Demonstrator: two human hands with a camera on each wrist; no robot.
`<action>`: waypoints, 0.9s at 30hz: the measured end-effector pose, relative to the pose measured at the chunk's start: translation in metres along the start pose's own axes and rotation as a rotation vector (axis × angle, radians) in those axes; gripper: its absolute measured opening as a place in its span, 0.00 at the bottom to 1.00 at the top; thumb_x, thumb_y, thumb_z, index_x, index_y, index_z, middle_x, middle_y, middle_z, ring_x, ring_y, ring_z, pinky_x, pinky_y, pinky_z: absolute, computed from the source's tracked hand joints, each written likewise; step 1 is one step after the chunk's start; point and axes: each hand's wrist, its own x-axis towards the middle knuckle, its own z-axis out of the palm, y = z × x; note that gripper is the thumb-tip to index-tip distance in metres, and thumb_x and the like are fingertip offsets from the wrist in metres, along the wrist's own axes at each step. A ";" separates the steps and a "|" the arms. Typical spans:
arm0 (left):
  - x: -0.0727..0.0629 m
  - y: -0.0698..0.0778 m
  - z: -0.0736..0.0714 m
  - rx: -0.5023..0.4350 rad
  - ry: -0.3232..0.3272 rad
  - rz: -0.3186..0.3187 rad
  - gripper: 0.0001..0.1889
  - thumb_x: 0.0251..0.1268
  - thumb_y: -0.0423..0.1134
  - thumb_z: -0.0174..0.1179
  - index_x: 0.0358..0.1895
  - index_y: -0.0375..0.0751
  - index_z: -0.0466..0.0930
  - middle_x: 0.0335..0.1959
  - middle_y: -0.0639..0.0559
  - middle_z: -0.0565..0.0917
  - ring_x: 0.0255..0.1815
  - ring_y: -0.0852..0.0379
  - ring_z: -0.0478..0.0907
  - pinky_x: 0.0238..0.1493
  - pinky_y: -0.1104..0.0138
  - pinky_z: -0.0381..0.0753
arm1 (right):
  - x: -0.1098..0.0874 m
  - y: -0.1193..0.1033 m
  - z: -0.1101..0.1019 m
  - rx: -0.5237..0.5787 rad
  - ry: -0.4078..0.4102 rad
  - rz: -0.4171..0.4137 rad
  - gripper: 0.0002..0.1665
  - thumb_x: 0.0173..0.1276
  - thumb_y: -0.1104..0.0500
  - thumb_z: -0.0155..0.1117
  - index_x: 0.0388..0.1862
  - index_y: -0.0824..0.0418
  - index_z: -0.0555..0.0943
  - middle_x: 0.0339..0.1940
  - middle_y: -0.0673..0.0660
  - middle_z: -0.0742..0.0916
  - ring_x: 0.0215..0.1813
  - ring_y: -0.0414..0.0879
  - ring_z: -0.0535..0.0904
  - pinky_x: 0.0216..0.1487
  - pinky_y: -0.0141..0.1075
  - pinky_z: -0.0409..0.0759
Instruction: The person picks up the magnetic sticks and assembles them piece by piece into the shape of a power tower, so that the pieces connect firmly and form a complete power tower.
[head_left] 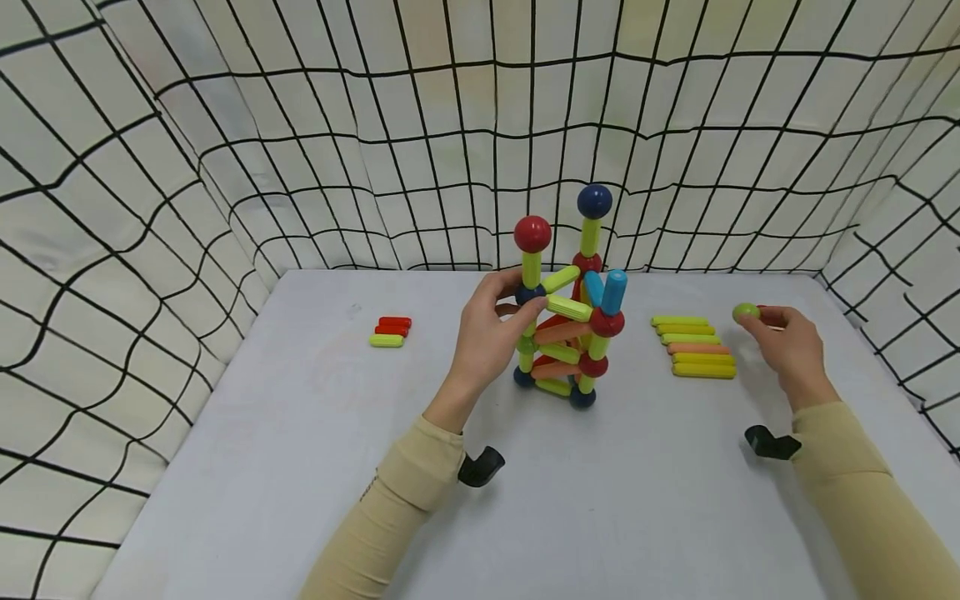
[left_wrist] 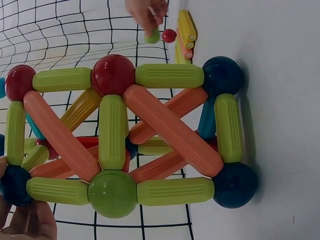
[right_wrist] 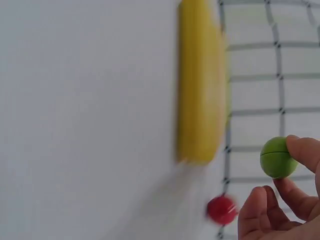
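A tower of coloured rods and balls (head_left: 593, 366) stands upright on the white table. At its near-left upper corner, my left hand (head_left: 483, 333) grips a dark blue ball (left_wrist: 16, 185) between thumb and fingers. Above that ball rises a green rod topped by a large red ball (head_left: 532, 234). A blue ball (head_left: 595, 202) tops the rear post, and a light blue rod (head_left: 614, 292) sticks up at the right. Off to the right, my right hand (head_left: 791, 350) pinches a green ball (right_wrist: 278, 157) between thumb and fingertip, raised off the table.
Beside the right hand lies a row of yellow, green and orange rods (head_left: 703, 371). A loose red ball (right_wrist: 222, 209) is near them. Two red rods and a green rod (head_left: 387, 341) lie left of the tower. Black netting (head_left: 420, 133) over white sheeting encloses the table's back and sides.
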 end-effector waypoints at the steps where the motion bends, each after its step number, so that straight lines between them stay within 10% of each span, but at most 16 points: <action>1: 0.000 0.000 0.000 -0.001 -0.001 0.002 0.21 0.68 0.36 0.62 0.61 0.34 0.73 0.54 0.45 0.76 0.53 0.53 0.76 0.54 0.62 0.78 | -0.005 -0.008 0.001 0.025 0.004 -0.032 0.52 0.68 0.31 0.51 0.75 0.68 0.57 0.70 0.69 0.67 0.59 0.59 0.68 0.58 0.52 0.73; 8: 0.000 0.000 -0.001 0.006 0.006 0.007 0.21 0.67 0.36 0.62 0.61 0.34 0.73 0.54 0.45 0.76 0.53 0.53 0.76 0.54 0.64 0.78 | -0.057 -0.084 0.004 0.259 -0.012 -0.332 0.35 0.70 0.41 0.58 0.69 0.56 0.66 0.61 0.52 0.76 0.53 0.39 0.75 0.63 0.35 0.72; 15: 0.000 -0.001 -0.001 0.007 0.006 0.010 0.21 0.67 0.36 0.62 0.60 0.34 0.73 0.54 0.45 0.76 0.52 0.53 0.76 0.53 0.65 0.78 | -0.113 -0.146 0.005 0.327 -0.131 -0.545 0.27 0.71 0.50 0.62 0.67 0.49 0.72 0.61 0.52 0.77 0.60 0.45 0.73 0.53 0.21 0.74; 27: -0.001 0.001 0.000 0.011 -0.005 -0.007 0.22 0.66 0.36 0.63 0.62 0.35 0.73 0.54 0.46 0.75 0.53 0.55 0.76 0.55 0.66 0.78 | -0.140 -0.177 0.014 0.329 -0.270 -0.703 0.24 0.71 0.57 0.63 0.65 0.55 0.74 0.56 0.55 0.80 0.56 0.48 0.77 0.52 0.27 0.78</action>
